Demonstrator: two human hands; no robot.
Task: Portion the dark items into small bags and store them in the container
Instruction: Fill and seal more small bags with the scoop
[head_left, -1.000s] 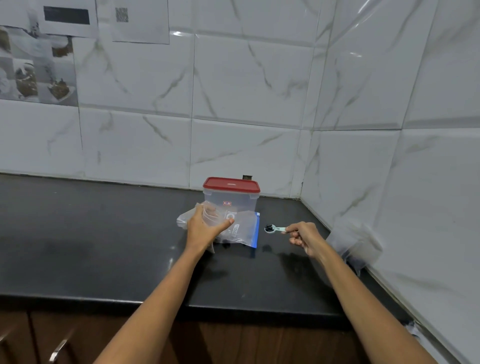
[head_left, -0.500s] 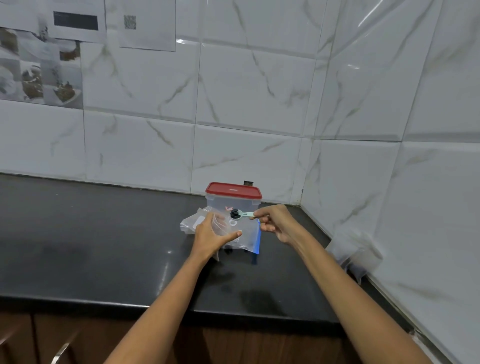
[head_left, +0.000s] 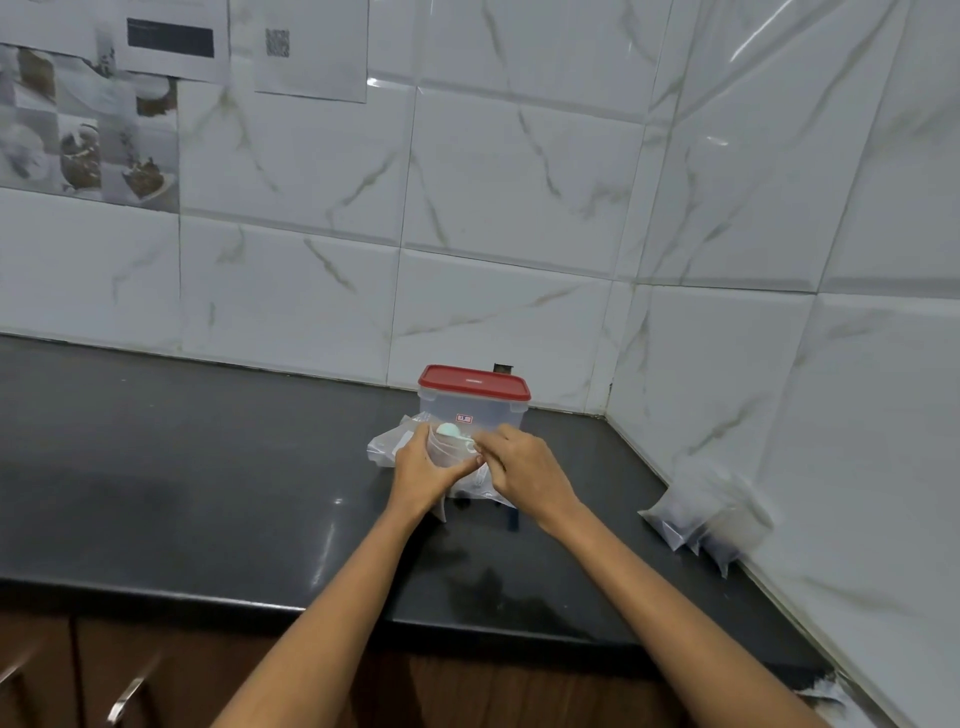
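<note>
A clear container (head_left: 488, 415) with a red lid (head_left: 474, 382) stands on the black counter (head_left: 208, 467) near the wall corner. In front of it my left hand (head_left: 423, 473) holds a small clear bag (head_left: 447, 449) upright by its mouth. My right hand (head_left: 524, 470) grips a pale green measuring spoon (head_left: 451, 431), turned over with its bowl inside the bag's opening. The dark items are not visible in the spoon. More clear bags (head_left: 387, 441) lie under and beside my hands.
Filled small bags with dark contents (head_left: 696, 512) lean against the right wall tiles. Papers and photos (head_left: 93, 114) hang on the back wall. Wooden cabinet doors with metal handles (head_left: 124, 696) are below the counter edge.
My right hand brought the spoon with dark items from the right over to the bag and tipped it over in the bag's mouth. My left hand kept holding the bag.
</note>
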